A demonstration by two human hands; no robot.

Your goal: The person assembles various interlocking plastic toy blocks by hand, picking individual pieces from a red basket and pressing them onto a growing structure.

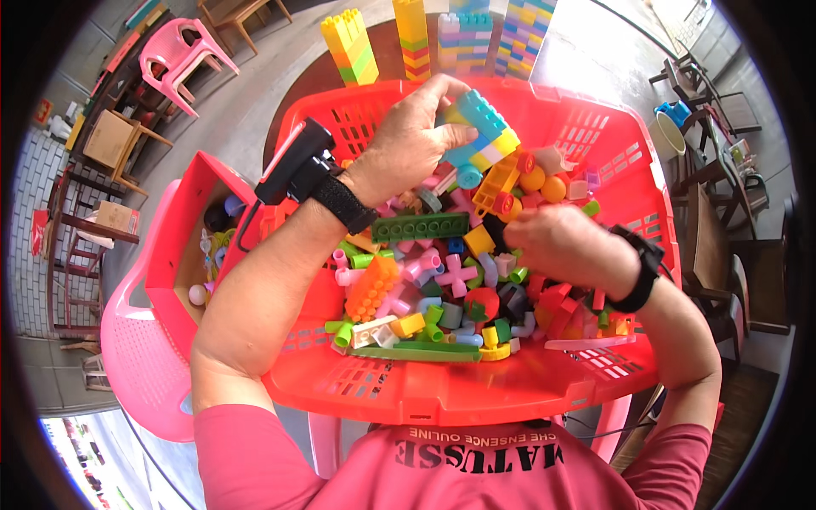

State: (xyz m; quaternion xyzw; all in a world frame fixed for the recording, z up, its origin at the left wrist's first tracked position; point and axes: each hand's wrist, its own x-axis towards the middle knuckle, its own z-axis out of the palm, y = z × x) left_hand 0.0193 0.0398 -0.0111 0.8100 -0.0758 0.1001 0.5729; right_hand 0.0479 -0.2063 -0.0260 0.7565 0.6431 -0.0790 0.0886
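Note:
My left hand (406,136) is closed around a stack of toy building blocks (483,129) in light blue, yellow and white, held over the far side of a red plastic basket (425,393). Loose blocks and toy pieces of many colours fill the basket. Low over the pile, right of the middle, is my right hand (561,246); motion blurs its fingers, and I cannot see whether they hold anything. Close by lie a dark green block (421,227), a yellow block (478,241), a pink cross-shaped piece (456,275) and an orange block (371,287).
Behind the basket, built block towers stand on a round brown table, among them a yellow-green tower (350,51) and a multicoloured one (524,38). At left, a red box (174,276) with toys sits on a pink chair (140,374). Wooden chairs line the right side.

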